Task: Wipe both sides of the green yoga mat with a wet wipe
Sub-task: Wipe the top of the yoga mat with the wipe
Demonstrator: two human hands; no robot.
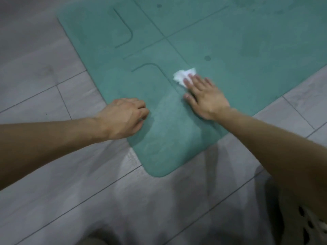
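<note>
The green yoga mat [230, 43] lies flat on the floor, its printed guide lines facing up and one rounded corner pointing toward me. A crumpled white wet wipe [182, 75] rests on the mat under the fingertips of my right hand [205, 96], which presses it flat with fingers spread. My left hand [123, 117] sits on the mat's left edge near the corner, fingers curled down against the surface with nothing in them. A lighter streak on the mat runs from the wipe down toward the corner.
Grey wood-look floor tiles [53, 96] surround the mat on the left, front and right. My knee and a patterned piece of clothing [307, 225] show at the lower right.
</note>
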